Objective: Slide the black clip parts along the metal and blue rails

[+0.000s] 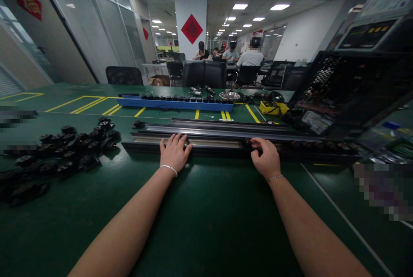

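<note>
The black channel rail [219,143] lies on its long side across the middle of the frame, on the green worktop [209,216], with both hands at it. The left hand [174,153], just left of centre, rests palm down with its fingers spread and grasping nothing; the fingertips reach over the rail's near edge and across its pale inner strip, and the thumb points right along that edge. The right hand [266,157], right of centre, has its fingers bent, thumb below the forefinger, with the tips turned left toward a small dark part [248,141] seated in the rail. The part is right at those fingertips; whether they pinch it or only touch it, I cannot tell. A bare stretch of the rail runs between the hands, while a row of similar dark parts [318,144] sits along it at the right, beyond the right hand.

Just behind, two further rails [219,131] lie nearly parallel, above the fingertips in the frame. A loose pile of black components [74,148] spreads over the left of the frame. Farther back, at upper centre, stands a blue rail [176,103] lined with black pieces; a yellow box [273,108] is right of it, and an open computer case [351,92] fills the upper right.
</note>
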The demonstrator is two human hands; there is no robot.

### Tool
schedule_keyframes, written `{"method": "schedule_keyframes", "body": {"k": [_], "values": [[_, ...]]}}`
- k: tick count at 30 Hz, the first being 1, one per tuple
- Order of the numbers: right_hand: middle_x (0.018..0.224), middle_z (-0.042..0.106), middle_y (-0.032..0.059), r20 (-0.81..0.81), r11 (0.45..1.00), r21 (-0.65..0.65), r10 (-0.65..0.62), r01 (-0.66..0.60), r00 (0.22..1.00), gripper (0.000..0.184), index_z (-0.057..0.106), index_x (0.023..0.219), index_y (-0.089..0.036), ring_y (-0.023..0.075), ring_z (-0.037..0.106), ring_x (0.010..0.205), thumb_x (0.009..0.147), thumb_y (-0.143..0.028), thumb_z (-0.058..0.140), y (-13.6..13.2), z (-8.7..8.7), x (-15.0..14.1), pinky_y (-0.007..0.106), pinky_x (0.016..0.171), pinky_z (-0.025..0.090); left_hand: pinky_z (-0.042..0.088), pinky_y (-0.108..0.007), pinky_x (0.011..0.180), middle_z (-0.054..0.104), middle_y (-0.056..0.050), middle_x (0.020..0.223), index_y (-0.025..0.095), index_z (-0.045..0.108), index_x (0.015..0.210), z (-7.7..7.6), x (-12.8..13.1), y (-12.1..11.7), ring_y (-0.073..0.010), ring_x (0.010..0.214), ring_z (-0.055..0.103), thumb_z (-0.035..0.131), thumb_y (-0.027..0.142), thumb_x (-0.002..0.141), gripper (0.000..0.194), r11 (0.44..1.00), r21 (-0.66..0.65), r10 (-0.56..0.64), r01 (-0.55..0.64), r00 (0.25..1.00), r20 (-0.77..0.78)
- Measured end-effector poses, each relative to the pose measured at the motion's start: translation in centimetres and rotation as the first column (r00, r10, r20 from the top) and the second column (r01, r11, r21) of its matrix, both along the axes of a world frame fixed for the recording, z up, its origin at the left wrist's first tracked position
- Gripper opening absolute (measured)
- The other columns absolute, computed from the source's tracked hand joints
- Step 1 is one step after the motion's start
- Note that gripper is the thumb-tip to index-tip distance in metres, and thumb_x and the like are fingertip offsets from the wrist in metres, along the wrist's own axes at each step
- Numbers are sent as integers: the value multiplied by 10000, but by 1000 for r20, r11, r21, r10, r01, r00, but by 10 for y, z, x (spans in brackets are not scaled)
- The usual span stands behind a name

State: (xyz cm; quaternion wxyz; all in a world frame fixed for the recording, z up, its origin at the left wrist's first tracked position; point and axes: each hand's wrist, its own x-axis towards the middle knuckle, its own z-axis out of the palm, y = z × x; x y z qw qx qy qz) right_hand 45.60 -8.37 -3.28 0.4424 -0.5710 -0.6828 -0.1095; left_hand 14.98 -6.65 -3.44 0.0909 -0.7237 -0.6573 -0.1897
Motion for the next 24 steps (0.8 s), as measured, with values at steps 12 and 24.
{"method": "schedule_keyframes", "body": {"k": [12,24], "values": [[857,680,26,14,996,-51,74,-74,997,373,588,975,-216,204,627,855,643,-123,445,-3,3,-6,455,990,367,141,-538,1092,409,-39,1434,275,423,1341,2,0,0,-234,1333,309,208,518,901,546,1000,-15,5,-5,1000,5],[1022,668,57,22,971,-117,214,-210,977,427,591,1033,-203,218,595,972,651,-98,432,-5,7,-17,454,977,398,142,-533,1092,410,-42,1434,276,423,1340,1,0,0,-234,1331,312,214,517,902,542,1000,-10,1,-1,1000,3]]}}
